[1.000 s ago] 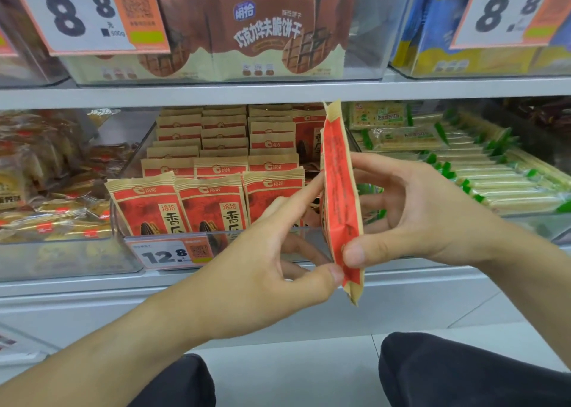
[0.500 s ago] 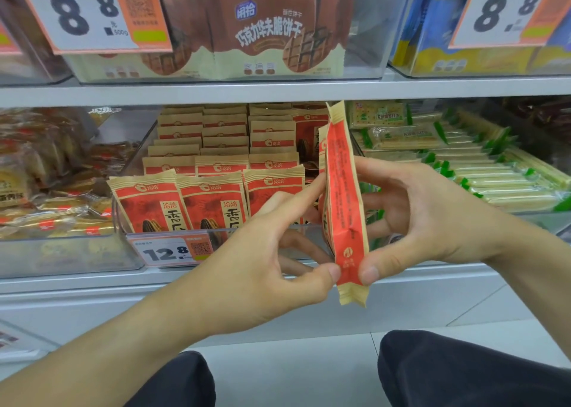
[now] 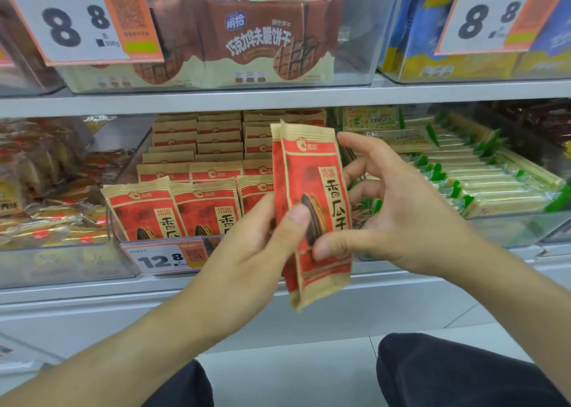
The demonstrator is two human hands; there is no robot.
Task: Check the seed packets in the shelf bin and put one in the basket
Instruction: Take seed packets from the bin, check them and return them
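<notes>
In front of the lower shelf [image 3: 278, 286], both hands hold a red-and-tan seed packet [image 3: 318, 209] upright, its printed face toward the camera, clear of the clear shelf bin [image 3: 129, 165]. The left hand [image 3: 247, 258] pinches its left edge with the thumb across the front; the right hand [image 3: 401, 218] grips the right side, upper fingers spread loose. More packets [image 3: 197, 209] stand in rows in the bin, above a 12.8 price tag [image 3: 163, 260].
</notes>
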